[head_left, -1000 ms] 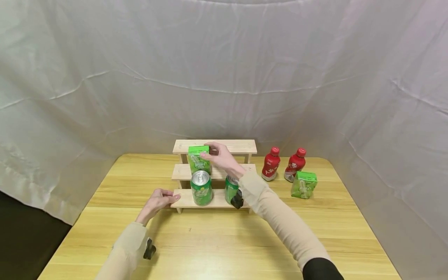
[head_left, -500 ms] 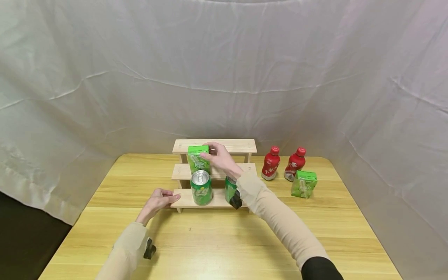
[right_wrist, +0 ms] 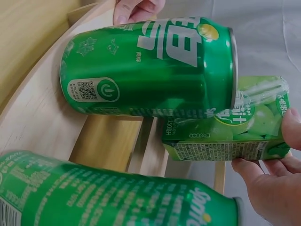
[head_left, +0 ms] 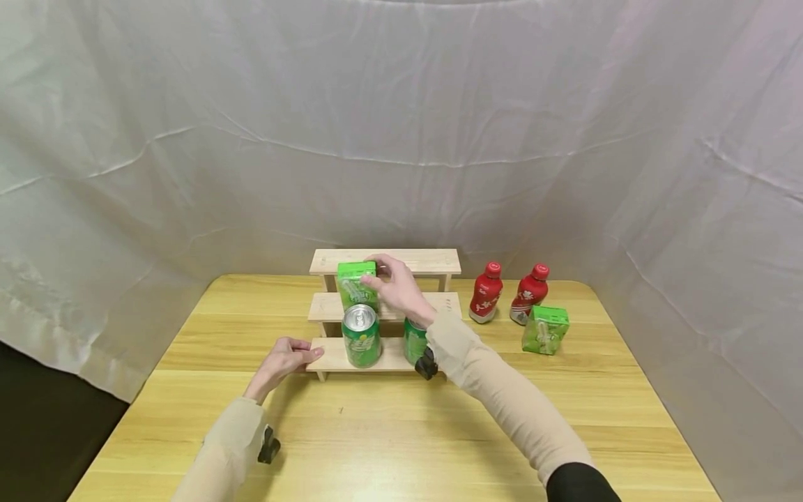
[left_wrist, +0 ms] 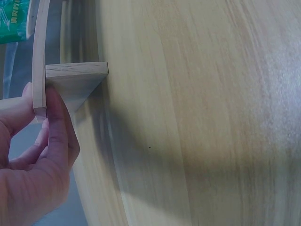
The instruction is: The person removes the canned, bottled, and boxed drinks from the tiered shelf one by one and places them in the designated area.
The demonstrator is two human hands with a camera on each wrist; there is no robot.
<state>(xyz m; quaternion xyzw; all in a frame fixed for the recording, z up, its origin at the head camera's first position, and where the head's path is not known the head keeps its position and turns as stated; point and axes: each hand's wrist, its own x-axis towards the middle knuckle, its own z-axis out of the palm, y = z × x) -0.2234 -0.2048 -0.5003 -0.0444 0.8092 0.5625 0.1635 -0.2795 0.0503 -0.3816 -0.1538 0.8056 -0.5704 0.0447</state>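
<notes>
My right hand [head_left: 401,289] grips a green juice box [head_left: 355,287] with a grape picture, thumb at its front and fingers behind. The box stands upright at the left of the middle step of a three-step wooden display rack [head_left: 392,354]. In the right wrist view, the thumb and fingers hold the upper end of the juice box [right_wrist: 263,122]. On the bottom step are two green Sprite cans: the left can [head_left: 361,338] is in front of the box, the right can [head_left: 414,340] partly behind my wrist. My left hand [head_left: 282,361] pinches the bottom step's left end, its board [left_wrist: 39,61] between thumb and fingers.
To the right of the rack, two red bottles with red caps stand on the wooden table [head_left: 389,432]: a nearer-left bottle [head_left: 486,294] and a right bottle [head_left: 529,295]. A second green juice box [head_left: 545,331] stands before the right bottle. A grey curtain [head_left: 401,139] surrounds the table.
Almost nothing differs. My right hand and wrist shift very slightly while still holding the juice box on the middle step; my left hand stays on the rack.
</notes>
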